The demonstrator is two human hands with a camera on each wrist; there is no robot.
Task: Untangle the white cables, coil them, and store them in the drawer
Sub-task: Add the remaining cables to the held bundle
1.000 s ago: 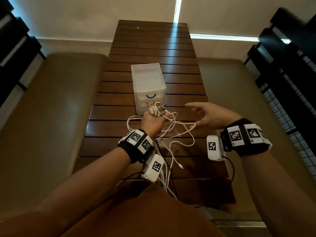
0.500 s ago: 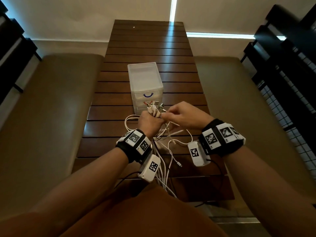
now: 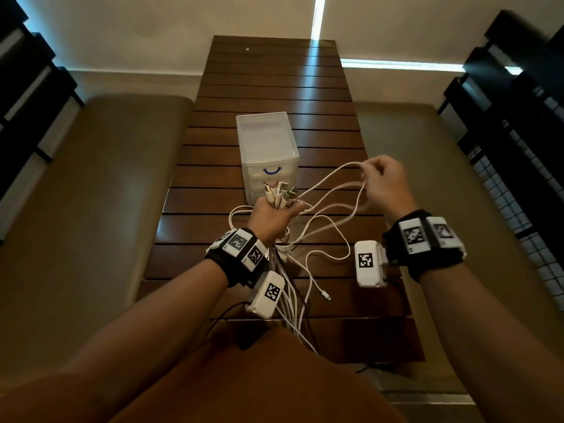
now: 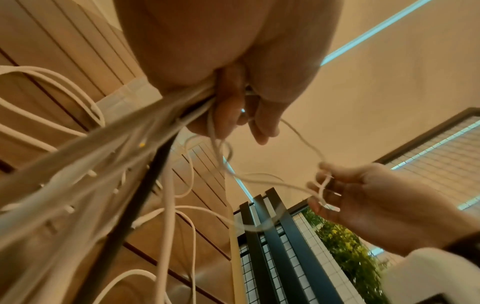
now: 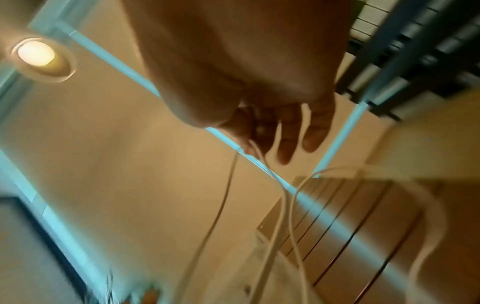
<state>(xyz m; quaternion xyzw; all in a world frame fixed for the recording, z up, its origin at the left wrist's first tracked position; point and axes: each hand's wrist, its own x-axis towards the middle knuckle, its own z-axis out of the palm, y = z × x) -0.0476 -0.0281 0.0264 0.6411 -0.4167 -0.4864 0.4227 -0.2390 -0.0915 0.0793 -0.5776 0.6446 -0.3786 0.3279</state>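
Untangling stage, early: white cables (image 3: 323,206) part-separated, none coiled, none stored.
Plug ends bunched in clenched left hand (image 3: 271,215); loops pinched and drawn toward 2 o'clock by right hand (image 3: 386,184); closed drawer unit (image 3: 268,154) at 12 o'clock on slatted table (image 3: 274,80).

Cable loops (image 3: 329,206) strung before the drawer unit (image 3: 268,157), bare table (image 3: 274,74) behind it
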